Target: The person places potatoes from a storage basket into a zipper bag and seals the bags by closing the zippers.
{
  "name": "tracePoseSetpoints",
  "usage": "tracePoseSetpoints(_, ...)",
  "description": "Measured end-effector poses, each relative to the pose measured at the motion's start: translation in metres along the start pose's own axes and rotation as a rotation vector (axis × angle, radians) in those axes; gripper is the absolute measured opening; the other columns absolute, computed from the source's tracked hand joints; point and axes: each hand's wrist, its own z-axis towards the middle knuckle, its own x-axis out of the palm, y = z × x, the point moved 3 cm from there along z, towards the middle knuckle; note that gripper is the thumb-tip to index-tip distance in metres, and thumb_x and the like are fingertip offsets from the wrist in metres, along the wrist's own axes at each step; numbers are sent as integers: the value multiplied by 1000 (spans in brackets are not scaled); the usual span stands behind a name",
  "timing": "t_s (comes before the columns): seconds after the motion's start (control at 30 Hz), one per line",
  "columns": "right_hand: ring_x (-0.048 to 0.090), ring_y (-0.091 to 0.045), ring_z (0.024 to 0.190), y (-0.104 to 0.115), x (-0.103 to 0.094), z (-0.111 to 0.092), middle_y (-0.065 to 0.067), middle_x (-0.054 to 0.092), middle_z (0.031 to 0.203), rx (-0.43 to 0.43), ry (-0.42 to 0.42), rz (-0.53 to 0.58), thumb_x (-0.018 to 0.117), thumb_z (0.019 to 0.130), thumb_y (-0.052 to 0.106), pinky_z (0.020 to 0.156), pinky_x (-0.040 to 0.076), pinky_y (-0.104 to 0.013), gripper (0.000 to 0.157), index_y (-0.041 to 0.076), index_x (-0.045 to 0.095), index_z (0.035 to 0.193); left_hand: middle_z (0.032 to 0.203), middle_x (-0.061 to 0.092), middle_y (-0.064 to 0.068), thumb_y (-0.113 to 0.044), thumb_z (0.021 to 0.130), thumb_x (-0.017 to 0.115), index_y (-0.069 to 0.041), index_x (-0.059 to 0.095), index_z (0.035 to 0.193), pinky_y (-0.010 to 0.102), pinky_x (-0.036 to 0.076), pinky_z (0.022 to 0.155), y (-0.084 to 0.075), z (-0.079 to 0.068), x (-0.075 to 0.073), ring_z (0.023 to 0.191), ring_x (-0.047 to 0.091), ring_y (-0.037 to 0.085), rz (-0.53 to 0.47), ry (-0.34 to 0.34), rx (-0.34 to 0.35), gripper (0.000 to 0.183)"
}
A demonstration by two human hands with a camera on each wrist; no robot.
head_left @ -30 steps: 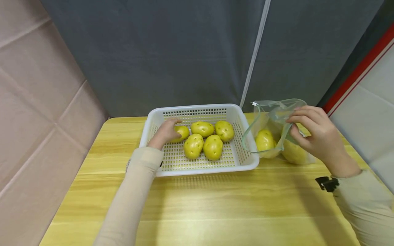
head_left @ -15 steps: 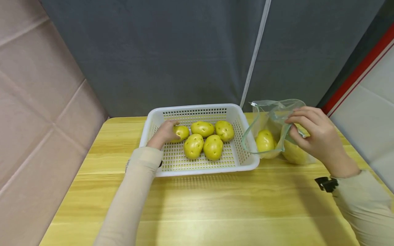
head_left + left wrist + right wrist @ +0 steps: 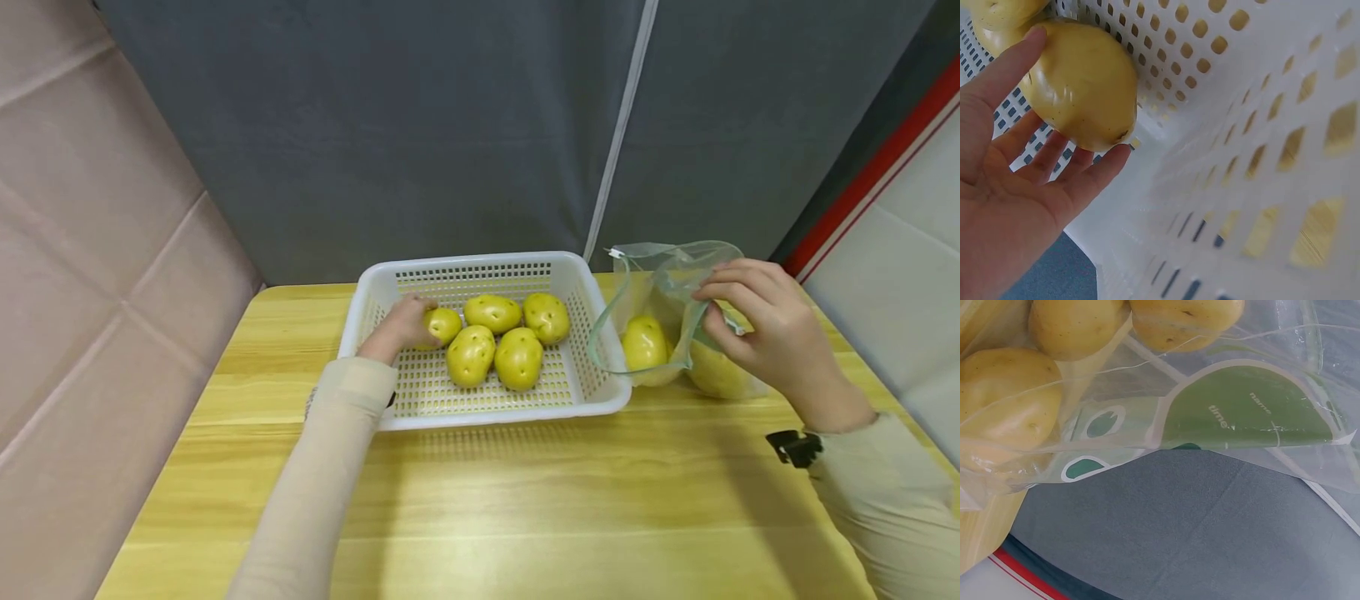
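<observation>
My left hand (image 3: 403,323) reaches into a white plastic basket (image 3: 498,421) and grips the leftmost potato (image 3: 446,323). In the left wrist view the thumb lies on one side of this potato (image 3: 1088,87), with the other fingers curled under its far side. Several more potatoes (image 3: 517,360) sit beside it in the basket. My right hand (image 3: 780,333) pinches the rim of a clear zip bag (image 3: 678,275), its mouth spread toward the basket. Potatoes (image 3: 645,343) lie inside the bag; the right wrist view shows its green printed label (image 3: 1241,409). That view does not show the right hand.
The basket and bag stand side by side at the back of a wooden table (image 3: 525,508). Behind them hangs a grey curtain (image 3: 390,142). A pinkish padded panel (image 3: 112,275) borders the left side, and a white panel with a red strip (image 3: 877,183) the right.
The left hand's fingertips have lowered slightly and settled round the leftmost potato. The right hand and the bag have barely moved.
</observation>
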Motion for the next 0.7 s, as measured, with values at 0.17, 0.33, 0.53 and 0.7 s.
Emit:
tracePoseSetpoints(0.17,54,-39,87,-2,0,-1,-22,64,80,6,1,7,44,98,28,107,34,-12,46,-7,66,78,141,42,27,-15,75,77,3,44,138,51,34,113,-1,0,1,129,42,44,18,10,-34,74)
tracePoseSetpoints(0.33,54,-39,89,-3,0,-1,-22,64,81,13,8,7,44,98,28,107,33,-12,46,-7,66,79,138,43,28,-15,74,78,5,46,135,50,37,112,0,1,0,126,45,44,49,10,-34,72)
tracePoseSetpoints(0.53,54,-39,88,-2,0,0,-22,64,80,12,16,6,44,99,30,107,33,-11,47,-7,66,79,135,47,28,-15,74,78,6,49,133,49,38,111,-2,0,-1,124,47,42,54,1,-22,69)
tracePoseSetpoints(0.7,55,-39,88,-2,-1,1,-21,64,80,11,27,-2,44,99,29,106,31,-10,46,-7,66,79,129,52,27,-13,73,78,6,51,130,46,41,108,-3,-2,-1,121,51,40,53,-7,-8,66)
